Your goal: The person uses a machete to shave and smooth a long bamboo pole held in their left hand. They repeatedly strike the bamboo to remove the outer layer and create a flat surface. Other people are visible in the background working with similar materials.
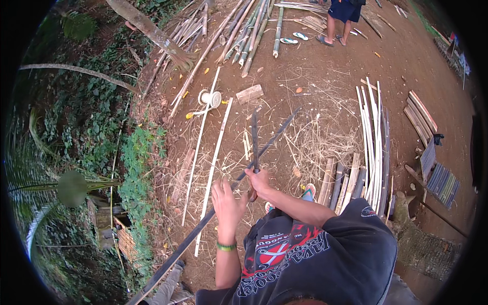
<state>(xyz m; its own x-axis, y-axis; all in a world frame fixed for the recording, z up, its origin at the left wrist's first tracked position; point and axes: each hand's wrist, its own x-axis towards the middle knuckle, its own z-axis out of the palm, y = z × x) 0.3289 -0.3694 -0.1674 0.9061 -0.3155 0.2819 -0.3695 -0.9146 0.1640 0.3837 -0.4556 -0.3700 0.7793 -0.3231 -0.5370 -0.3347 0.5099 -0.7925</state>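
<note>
One long dark strip (192, 234) slanted from near left to far centre. One machete (255, 134), its blade crossing the strip; the right hand (259, 181) was closed around its handle. Left hand (227, 204): fingers loosely spread by the strip, contact unclear. Good work seemed to need a steady left grip, clear of the edge.

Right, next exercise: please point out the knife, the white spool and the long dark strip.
Knife (255, 140): head view, on the blade.
White spool (216, 99): head view, on its round end.
Long dark strip (203, 221): head view, about midway along.
</note>
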